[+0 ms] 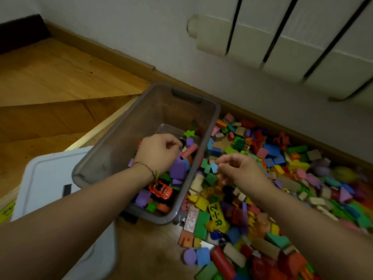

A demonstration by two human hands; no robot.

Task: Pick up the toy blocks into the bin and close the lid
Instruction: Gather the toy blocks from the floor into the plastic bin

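Over the bin (pixel 129 126), left hand (pixel 159 152) curled (contents unclear), right hand (pixel 240 170) pinching a blue block (pixel 214 168) above the toy blocks (pixel 268 201).

One wide-angle camera on the head looks steeply down, close over the bin (pixel 129 134) and the wooden floor (pixel 60 77).

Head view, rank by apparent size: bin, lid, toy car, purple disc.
1. bin
2. lid: partly hidden under the bin and the left arm, so its place against the bin is unsure
3. toy car
4. purple disc: looks smaller than the car though it lies nearer the camera
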